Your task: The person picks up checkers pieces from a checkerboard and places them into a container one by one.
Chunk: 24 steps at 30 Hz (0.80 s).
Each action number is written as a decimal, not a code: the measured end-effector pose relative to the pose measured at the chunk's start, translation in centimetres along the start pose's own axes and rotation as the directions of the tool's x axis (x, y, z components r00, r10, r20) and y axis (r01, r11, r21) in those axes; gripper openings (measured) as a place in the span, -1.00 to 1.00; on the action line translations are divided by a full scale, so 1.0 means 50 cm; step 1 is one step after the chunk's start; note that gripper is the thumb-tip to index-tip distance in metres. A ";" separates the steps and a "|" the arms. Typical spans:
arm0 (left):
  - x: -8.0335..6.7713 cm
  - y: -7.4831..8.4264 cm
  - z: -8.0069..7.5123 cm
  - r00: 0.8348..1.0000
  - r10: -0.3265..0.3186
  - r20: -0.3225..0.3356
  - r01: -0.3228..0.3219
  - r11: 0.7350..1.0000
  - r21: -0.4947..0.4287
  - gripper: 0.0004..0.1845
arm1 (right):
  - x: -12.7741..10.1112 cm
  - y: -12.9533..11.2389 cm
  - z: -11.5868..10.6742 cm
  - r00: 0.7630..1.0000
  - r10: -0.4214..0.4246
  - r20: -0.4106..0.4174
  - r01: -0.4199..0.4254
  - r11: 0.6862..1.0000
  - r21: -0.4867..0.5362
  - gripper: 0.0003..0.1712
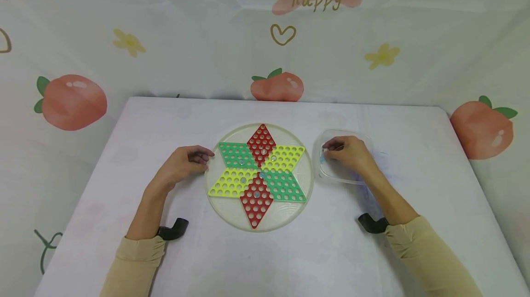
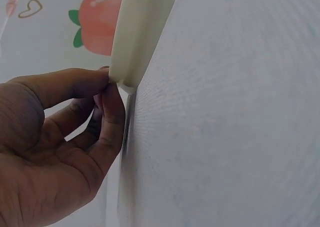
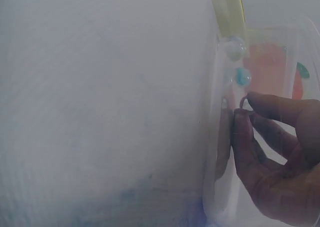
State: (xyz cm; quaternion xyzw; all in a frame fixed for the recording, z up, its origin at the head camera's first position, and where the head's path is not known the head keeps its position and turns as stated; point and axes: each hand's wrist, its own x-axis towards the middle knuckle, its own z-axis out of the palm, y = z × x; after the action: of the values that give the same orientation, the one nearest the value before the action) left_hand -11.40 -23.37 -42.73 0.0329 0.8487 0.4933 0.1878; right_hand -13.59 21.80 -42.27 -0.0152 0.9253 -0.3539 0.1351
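A round Chinese checkers board (image 1: 262, 221) with a red, green and yellow star lies mid-table. Several clear glass marbles (image 1: 256, 194) sit in its holes near the centre. My left hand (image 1: 184, 164) is at the board's left rim; in the left wrist view, thumb and fingertips pinch the board's edge (image 2: 142, 32). Inside a clear plastic box (image 1: 340, 180) right of the board, my right hand (image 1: 349, 152) pinches a small clear marble (image 3: 246, 104), partly hidden by the fingers. Near those fingertips, a blue-tinted marble (image 3: 243, 77) and another clear marble (image 3: 235, 48) show through the box wall.
A white cloth covers the table (image 1: 265, 265), and a peach-patterned backdrop (image 1: 198, 58) rises behind its far edge. Black wrist mounts (image 1: 174, 229) stick out inward from both forearms, above the tabletop.
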 end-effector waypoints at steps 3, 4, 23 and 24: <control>-0.002 0.003 -0.001 1.000 -0.010 0.013 0.010 1.000 -0.005 -0.61 | -0.001 -0.002 0.001 1.000 -0.018 -0.006 0.018 1.000 -0.008 -0.74; -0.002 0.004 -0.001 1.000 -0.011 0.016 0.011 1.000 -0.004 -0.61 | -0.001 -0.002 0.001 1.000 -0.020 -0.009 0.020 1.000 -0.011 -0.75; -0.001 0.003 0.002 1.000 -0.022 0.004 0.022 1.000 0.021 -0.62 | -0.007 -0.004 0.003 0.998 -0.056 -0.001 0.056 0.998 -0.005 -0.77; -0.001 0.003 0.002 1.000 -0.022 0.004 0.022 1.000 0.021 -0.62 | -0.007 -0.004 0.003 0.999 -0.055 -0.001 0.055 0.999 -0.003 -0.77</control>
State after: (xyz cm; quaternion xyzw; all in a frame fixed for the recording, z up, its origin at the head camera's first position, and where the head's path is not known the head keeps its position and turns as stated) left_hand -11.36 -23.23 -42.63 0.0268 0.8538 0.4821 0.1947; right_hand -13.21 21.61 -42.15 -0.0405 0.9251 -0.3561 0.1251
